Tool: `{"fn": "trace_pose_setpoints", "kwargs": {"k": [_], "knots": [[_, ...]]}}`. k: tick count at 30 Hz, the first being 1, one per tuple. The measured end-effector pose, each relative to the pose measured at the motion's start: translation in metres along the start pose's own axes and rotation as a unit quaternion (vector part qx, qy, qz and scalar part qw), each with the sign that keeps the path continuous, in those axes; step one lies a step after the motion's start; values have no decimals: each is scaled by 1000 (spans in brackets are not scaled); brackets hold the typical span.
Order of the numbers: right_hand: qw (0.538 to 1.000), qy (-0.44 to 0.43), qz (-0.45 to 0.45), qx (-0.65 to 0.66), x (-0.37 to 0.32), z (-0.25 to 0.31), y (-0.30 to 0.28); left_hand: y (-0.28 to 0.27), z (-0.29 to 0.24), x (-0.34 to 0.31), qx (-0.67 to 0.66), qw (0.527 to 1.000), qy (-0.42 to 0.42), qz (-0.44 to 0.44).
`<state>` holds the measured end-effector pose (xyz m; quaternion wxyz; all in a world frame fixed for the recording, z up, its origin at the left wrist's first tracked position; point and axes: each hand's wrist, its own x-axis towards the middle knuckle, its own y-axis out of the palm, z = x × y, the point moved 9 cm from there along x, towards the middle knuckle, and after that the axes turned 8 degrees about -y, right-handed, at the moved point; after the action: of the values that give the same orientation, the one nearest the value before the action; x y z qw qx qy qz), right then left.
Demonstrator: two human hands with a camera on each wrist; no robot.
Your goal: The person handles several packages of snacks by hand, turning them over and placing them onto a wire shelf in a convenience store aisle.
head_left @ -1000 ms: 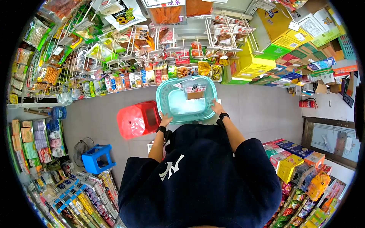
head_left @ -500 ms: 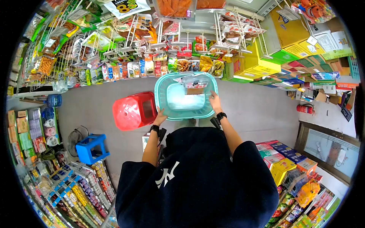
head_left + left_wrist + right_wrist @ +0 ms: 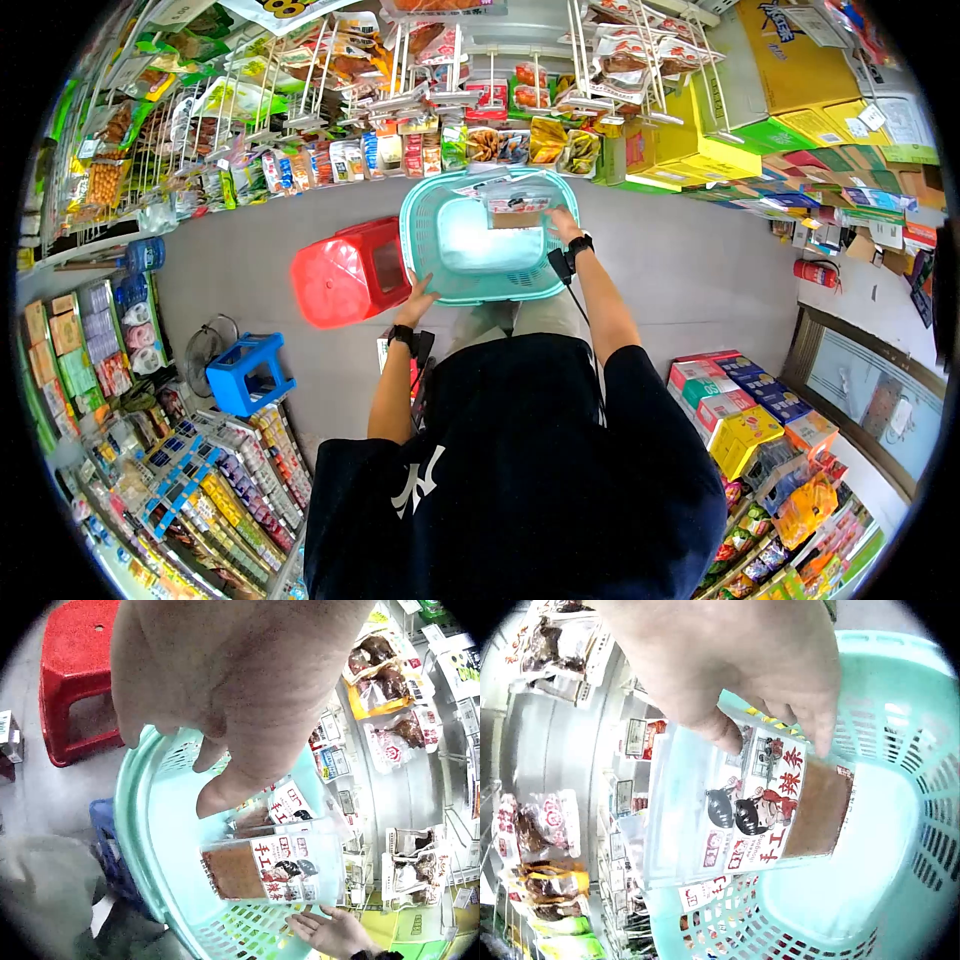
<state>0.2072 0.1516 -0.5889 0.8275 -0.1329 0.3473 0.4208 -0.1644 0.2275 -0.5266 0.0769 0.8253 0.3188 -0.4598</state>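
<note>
Over the near left rim of the turquoise basket (image 3: 475,238) lies the person's left hand (image 3: 416,302), thumb reaching to the inner side and fingers spread about the edge; whether it is clamped on the rim I cannot tell. At the basket's right side, toward the far end, is the right hand (image 3: 564,226), its fingers apart and loose, clasping nothing. Its thumb overlaps a printed packet (image 3: 277,871) in the right wrist view, though I cannot tell whether the two touch. That packet lies inside the basket, toward the far right corner; it is clear at one end, brown at the other, with red characters and a cartoon figure between. A second packet (image 3: 291,801) lies just to the left of it in the basket, partly hidden.

Just left of the basket stands a red stool (image 3: 343,275); farther left and nearer the person is a blue stool (image 3: 248,375), with a fan (image 3: 204,352) beside it. On the near side of the basket are pale trousers (image 3: 558,316) and a dark shirt (image 3: 530,450). Beyond the basket, snack packs (image 3: 547,142) line the shelves, and well to its right a fire extinguisher (image 3: 816,272) stands by the wall
</note>
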Motion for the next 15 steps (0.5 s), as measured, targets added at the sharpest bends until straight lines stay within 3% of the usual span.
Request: {"fn": "trace_pose_setpoints", "kwargs": {"k": [4, 5, 6, 8, 10, 12, 15], "knots": [[994, 45, -7, 97, 23, -12, 8, 1, 12, 8, 16, 1000, -4, 0], [981, -106, 127, -98, 55, -30, 6, 2, 5, 3, 8, 1000, 7, 1], [982, -104, 130, -95, 52, -23, 15, 3, 0, 0, 0, 1000, 18, 2], [990, 45, 8, 135, 30, -8, 22, 2, -2, -2, 1, 1000, 5, 3], [995, 48, -27, 82, 39, -15, 20, 3, 0, -1, 1, 1000, -8, 5], [996, 13, 0, -84, 79, -43, 8, 3, -3, -1, 15, 1000, 16, 2], [997, -13, -22, -69, 82, -54, 2, 4, -4, -3, 3, 1000, 12, 4]]}}
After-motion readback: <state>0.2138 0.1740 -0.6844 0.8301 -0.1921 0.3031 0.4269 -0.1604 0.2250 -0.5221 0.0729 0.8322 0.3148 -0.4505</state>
